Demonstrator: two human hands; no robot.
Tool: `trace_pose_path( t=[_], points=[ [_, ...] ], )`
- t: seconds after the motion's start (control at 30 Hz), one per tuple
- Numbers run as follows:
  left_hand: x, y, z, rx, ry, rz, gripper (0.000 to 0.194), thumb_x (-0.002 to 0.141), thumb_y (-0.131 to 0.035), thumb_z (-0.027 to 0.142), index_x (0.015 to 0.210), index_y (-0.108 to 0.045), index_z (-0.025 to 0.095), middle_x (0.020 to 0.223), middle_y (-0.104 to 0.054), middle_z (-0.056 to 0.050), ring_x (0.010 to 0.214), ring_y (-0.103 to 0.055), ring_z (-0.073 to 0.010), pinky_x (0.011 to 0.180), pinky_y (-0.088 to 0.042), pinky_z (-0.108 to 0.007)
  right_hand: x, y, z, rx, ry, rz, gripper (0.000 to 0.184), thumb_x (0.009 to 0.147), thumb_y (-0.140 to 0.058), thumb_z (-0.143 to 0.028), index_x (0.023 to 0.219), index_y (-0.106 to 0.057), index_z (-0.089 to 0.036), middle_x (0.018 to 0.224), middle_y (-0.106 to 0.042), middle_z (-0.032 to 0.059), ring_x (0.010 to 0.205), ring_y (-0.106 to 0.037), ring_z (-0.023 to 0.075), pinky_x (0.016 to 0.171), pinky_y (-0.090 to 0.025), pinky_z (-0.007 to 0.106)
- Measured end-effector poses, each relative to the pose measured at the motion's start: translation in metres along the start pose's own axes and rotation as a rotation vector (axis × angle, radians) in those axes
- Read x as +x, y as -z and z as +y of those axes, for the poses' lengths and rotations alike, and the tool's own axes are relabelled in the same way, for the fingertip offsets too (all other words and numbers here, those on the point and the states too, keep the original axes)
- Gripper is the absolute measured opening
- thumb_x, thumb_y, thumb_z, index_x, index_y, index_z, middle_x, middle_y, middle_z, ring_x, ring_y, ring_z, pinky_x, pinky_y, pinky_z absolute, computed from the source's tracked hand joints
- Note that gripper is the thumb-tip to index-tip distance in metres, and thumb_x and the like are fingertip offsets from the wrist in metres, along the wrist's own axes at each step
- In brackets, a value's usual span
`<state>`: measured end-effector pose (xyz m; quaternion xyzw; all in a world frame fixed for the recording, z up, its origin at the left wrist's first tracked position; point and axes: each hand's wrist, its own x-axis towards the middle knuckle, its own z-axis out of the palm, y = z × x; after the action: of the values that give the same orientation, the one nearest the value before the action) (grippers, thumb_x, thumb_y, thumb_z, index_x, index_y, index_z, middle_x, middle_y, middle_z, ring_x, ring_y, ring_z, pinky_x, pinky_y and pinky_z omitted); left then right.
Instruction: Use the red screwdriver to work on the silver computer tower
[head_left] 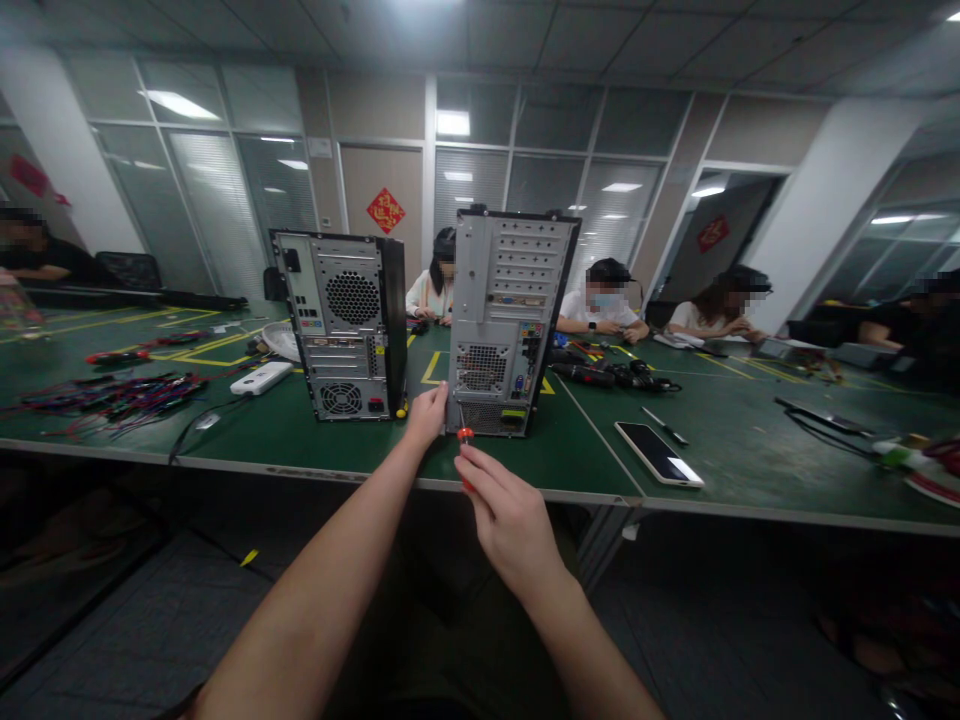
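Two computer towers stand upright on the green table with their back panels facing me. At the lower left edge of the taller computer tower (480,290), my left hand (426,415) is curled against the case, its fingertips partly hidden. My right hand (510,505) is closed around the red handle of a screwdriver (466,436). The screwdriver's thin shaft points up at the lower left of that tower's back panel; whether the tip sits in a screw is too small to tell. The shorter computer tower (330,330) stands to the left, apart from both hands.
A phone (660,455) and a thin pen-like tool (664,426) lie to the right. Bundled cables (112,400) and a white power strip (261,378) lie left. Black cables (615,375) lie behind right. Several people sit across the green table (570,465).
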<state>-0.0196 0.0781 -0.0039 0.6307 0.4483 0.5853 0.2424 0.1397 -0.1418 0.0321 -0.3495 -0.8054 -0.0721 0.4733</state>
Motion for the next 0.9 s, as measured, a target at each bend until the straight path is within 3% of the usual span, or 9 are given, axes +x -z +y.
trace_pose_path(
  t=[0.1,0.33,0.57,0.73,0.9],
  points=[
    [-0.0002,0.0001,0.0011,0.000,0.000,-0.003,0.067,0.097,-0.037,0.074,0.068,-0.061,0.018,0.061,-0.062,-0.005,0.063,-0.059,-0.0184,0.057,-0.047,-0.027,-0.0007,-0.0006,-0.0012,-0.012,0.007,-0.033,0.042,0.101,-0.052,-0.006,0.135,-0.070,-0.021,0.140,-0.071,0.0110,0.126,-0.071,0.0231,0.110,-0.059,0.039],
    [0.0005,-0.0005,0.0012,0.021,0.002,-0.007,0.064,0.095,-0.035,0.073,0.065,-0.056,0.020,0.060,-0.055,-0.002,0.061,-0.054,-0.0169,0.057,-0.045,-0.027,0.0003,-0.0003,0.0021,-0.010,-0.086,0.095,0.030,0.097,-0.071,-0.024,0.127,-0.072,-0.019,0.124,-0.074,0.0148,0.111,-0.075,0.0260,0.099,-0.064,0.039],
    [-0.0019,0.0015,0.0065,0.029,0.009,-0.017,0.065,0.095,-0.034,0.073,0.067,-0.058,0.020,0.063,-0.059,-0.002,0.063,-0.055,-0.0175,0.058,-0.046,-0.027,-0.0007,-0.0013,0.0007,-0.048,0.008,-0.028,0.038,0.102,-0.052,-0.007,0.133,-0.070,-0.019,0.142,-0.068,0.0141,0.126,-0.070,0.0248,0.106,-0.060,0.038],
    [-0.0016,0.0011,0.0051,0.023,0.005,-0.014,0.064,0.096,-0.034,0.072,0.066,-0.057,0.020,0.061,-0.057,-0.002,0.062,-0.055,-0.0174,0.058,-0.045,-0.027,-0.0018,-0.0010,0.0007,-0.038,-0.102,0.084,0.029,0.101,-0.063,-0.018,0.128,-0.072,-0.020,0.131,-0.072,0.0143,0.115,-0.074,0.0247,0.100,-0.064,0.037],
    [-0.0004,0.0001,0.0011,0.012,0.006,-0.018,0.066,0.096,-0.034,0.073,0.069,-0.061,0.019,0.065,-0.060,-0.003,0.064,-0.057,-0.0176,0.059,-0.046,-0.027,-0.0010,-0.0012,0.0016,-0.014,-0.103,0.094,0.032,0.100,-0.068,-0.022,0.132,-0.071,-0.022,0.130,-0.072,0.0139,0.113,-0.075,0.0247,0.100,-0.064,0.038]
  ],
)
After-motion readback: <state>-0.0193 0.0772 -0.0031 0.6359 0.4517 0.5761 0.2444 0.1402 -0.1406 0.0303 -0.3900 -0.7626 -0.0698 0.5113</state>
